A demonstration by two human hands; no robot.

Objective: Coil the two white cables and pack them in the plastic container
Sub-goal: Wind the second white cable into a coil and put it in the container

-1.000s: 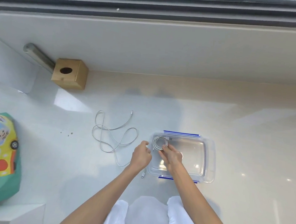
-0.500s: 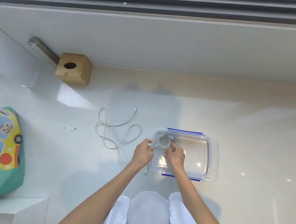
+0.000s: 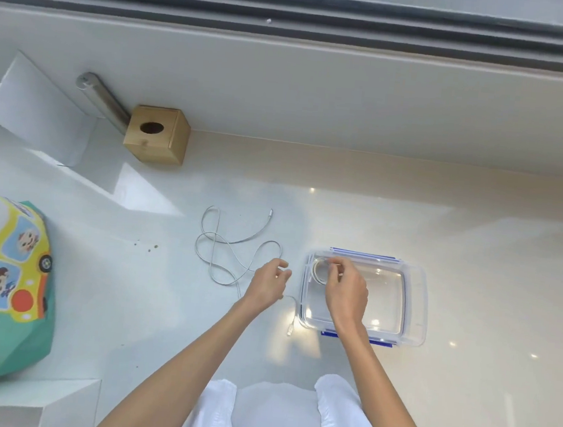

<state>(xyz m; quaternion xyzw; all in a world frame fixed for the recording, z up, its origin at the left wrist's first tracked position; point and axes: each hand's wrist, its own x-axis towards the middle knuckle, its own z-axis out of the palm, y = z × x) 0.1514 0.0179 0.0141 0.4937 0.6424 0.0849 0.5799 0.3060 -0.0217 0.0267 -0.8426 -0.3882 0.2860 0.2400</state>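
A clear plastic container (image 3: 418,295) with blue clips sits on the white surface in front of me. One white cable lies coiled (image 3: 316,272) in its far left corner. My right hand (image 3: 346,293) reaches into the container, fingertips pinched on the coil's far edge. The second white cable (image 3: 232,243) lies loose in loops to the left of the container; its plug end (image 3: 290,331) rests by the container's near left corner. My left hand (image 3: 268,282) hovers just left of the container over that loose cable, fingers loosely curled, gripping nothing that I can see.
A wooden box with a round hole (image 3: 156,139) and a metal rod (image 3: 103,101) stand at the far left by the wall. A colourful cartoon bag (image 3: 5,286) lies at the left edge. Small crumbs (image 3: 148,247) dot the surface.
My left hand has come off the container's left edge and moved left over the loose cable. My right hand stays on the coil in the far left corner.
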